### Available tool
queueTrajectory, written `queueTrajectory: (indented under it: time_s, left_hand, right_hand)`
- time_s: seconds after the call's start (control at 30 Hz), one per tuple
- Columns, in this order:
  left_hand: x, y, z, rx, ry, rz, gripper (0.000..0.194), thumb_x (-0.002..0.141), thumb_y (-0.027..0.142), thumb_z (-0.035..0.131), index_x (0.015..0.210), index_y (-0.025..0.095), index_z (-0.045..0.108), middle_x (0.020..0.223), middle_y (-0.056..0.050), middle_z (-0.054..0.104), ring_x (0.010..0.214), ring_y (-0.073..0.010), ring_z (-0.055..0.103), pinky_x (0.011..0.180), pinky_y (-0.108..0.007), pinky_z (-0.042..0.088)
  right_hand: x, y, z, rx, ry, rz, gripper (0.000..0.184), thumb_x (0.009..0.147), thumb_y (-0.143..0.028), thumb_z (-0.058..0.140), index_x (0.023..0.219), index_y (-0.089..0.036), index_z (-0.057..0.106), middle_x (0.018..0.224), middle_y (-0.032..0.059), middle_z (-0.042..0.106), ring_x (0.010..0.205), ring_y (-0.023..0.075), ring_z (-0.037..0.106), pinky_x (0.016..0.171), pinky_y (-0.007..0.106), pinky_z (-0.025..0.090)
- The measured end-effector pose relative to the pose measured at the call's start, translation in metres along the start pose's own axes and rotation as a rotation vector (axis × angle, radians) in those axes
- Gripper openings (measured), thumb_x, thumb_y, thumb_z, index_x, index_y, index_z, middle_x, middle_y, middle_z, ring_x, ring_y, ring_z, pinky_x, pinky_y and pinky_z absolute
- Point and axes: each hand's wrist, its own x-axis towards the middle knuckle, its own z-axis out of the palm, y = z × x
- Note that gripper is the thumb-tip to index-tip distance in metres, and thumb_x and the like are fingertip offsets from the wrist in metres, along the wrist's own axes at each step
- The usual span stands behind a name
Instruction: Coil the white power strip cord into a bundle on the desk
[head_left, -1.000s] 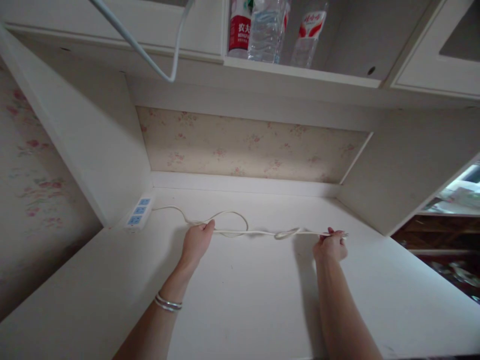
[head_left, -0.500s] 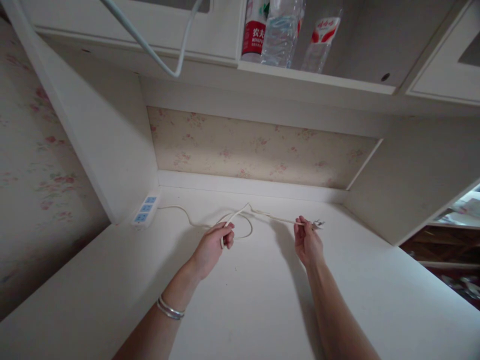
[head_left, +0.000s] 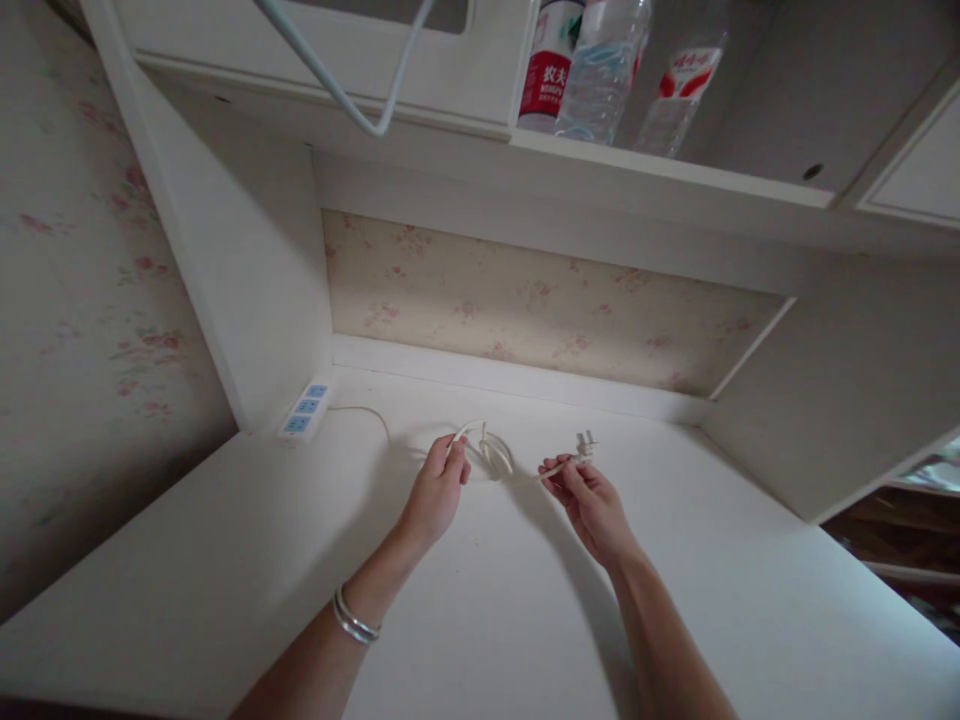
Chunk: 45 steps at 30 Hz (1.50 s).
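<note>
White cord is gathered into small loops just above the worktop, between our two hands. Our left hand has its grip closed around the loops; our right hand pinches the cord just behind the plug. We keep each loop the same size, feed slack gently, and avoid tugging the power strip.

Desk: white laminate desktop, set in an alcove
Back wall: beige floral wallpaper
Above: white overhead shelf with cabinet doors
Left: floral wallpapered side wall
</note>
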Motion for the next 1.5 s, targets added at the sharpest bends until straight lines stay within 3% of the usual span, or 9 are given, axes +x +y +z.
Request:
queueTrajectory:
  time_s: [0.17,0.33,0.47,0.67,0.93,1.07,1.17,1.33,1.5]
  left_hand:
    - [0.001,-0.005,-0.002,-0.025,0.077,-0.031,0.025,0.085,0.042,0.045,0.089,0.018,0.050,0.065,0.005,0.043,0.053,-0.0080,0.036,0.050,-0.020,0.029]
    - [-0.002,0.015,-0.011,-0.170,-0.096,0.022,0.024,0.078,0.028,0.049,0.094,0.013,0.059,0.067,0.001,0.050,0.063,-0.0114,0.045,0.062,-0.023,0.036]
    - [-0.008,0.023,-0.010,-0.005,-0.256,0.100,0.031,0.085,0.036,0.045,0.098,0.014,0.063,0.081,-0.005,0.062,0.085,-0.0173,0.054,0.082,-0.028,0.038]
    - [-0.016,0.006,0.005,0.336,-0.327,0.144,0.042,0.092,0.044,0.032,0.116,0.019,0.056,0.066,0.000,0.060,0.057,-0.0123,0.051,0.060,-0.023,0.039]
    - [-0.026,0.006,0.015,0.456,-0.423,0.174,0.044,0.091,0.041,0.036,0.125,0.020,0.054,0.061,0.001,0.059,0.055,-0.0129,0.050,0.054,-0.022,0.036]
    - [-0.031,0.006,0.021,0.463,-0.445,0.304,0.037,0.091,0.038,0.038,0.111,0.020,0.064,0.083,-0.004,0.068,0.073,-0.0163,0.057,0.065,-0.024,0.041]
    - [-0.031,0.002,0.019,0.600,-0.487,0.333,0.032,0.089,0.039,0.042,0.089,0.020,0.068,0.074,-0.003,0.067,0.066,-0.0158,0.056,0.060,-0.024,0.038]
    - [-0.022,0.001,0.005,0.906,-0.489,0.390,0.033,0.089,0.040,0.043,0.072,0.021,0.064,0.063,-0.002,0.062,0.064,-0.0162,0.056,0.067,-0.026,0.037]
    - [-0.009,0.005,-0.011,0.974,-0.374,0.324,0.043,0.087,0.049,0.043,0.060,0.019,0.058,0.059,-0.002,0.058,0.059,-0.0154,0.052,0.063,-0.026,0.033]
  right_hand:
    - [-0.010,0.005,0.019,-0.032,-0.047,0.027,0.023,0.076,-0.037,0.069,0.088,-0.017,0.065,0.096,0.0055,0.067,0.091,0.0145,0.062,0.085,0.028,0.050]
    - [-0.009,-0.001,0.017,0.084,0.073,0.023,0.026,0.075,-0.041,0.070,0.090,-0.020,0.065,0.088,0.0029,0.068,0.076,0.0112,0.064,0.067,0.020,0.052]
    - [-0.008,-0.005,0.013,0.094,0.137,-0.001,0.028,0.077,-0.048,0.064,0.085,-0.021,0.064,0.079,0.0009,0.066,0.066,0.0113,0.062,0.063,0.022,0.051]
    - [-0.013,0.006,0.025,-0.197,-0.008,-0.146,0.033,0.083,-0.050,0.054,0.079,-0.019,0.064,0.083,0.0037,0.065,0.085,0.0175,0.058,0.082,0.032,0.044]
    - [-0.024,0.005,0.039,-0.677,0.083,-0.492,0.029,0.091,-0.042,0.042,0.086,-0.022,0.063,0.110,0.0065,0.056,0.110,0.0211,0.046,0.096,0.037,0.032]
    - [-0.027,0.010,0.036,-0.821,0.088,-0.463,0.031,0.092,-0.043,0.039,0.085,-0.022,0.061,0.087,0.0045,0.059,0.090,0.0201,0.051,0.084,0.035,0.036]
    - [-0.028,0.013,0.032,-0.881,0.091,-0.389,0.033,0.091,-0.045,0.041,0.074,-0.022,0.056,0.071,0.0014,0.054,0.072,0.0174,0.049,0.067,0.029,0.036]
    - [-0.023,0.000,0.025,-0.851,0.276,-0.384,0.038,0.092,-0.048,0.035,0.074,-0.020,0.053,0.064,-0.0007,0.051,0.062,0.0146,0.046,0.059,0.027,0.034]
    - [-0.014,-0.021,0.003,-0.707,0.664,-0.472,0.042,0.091,-0.052,0.035,0.070,-0.020,0.052,0.063,-0.0013,0.049,0.056,0.0123,0.042,0.054,0.025,0.031]
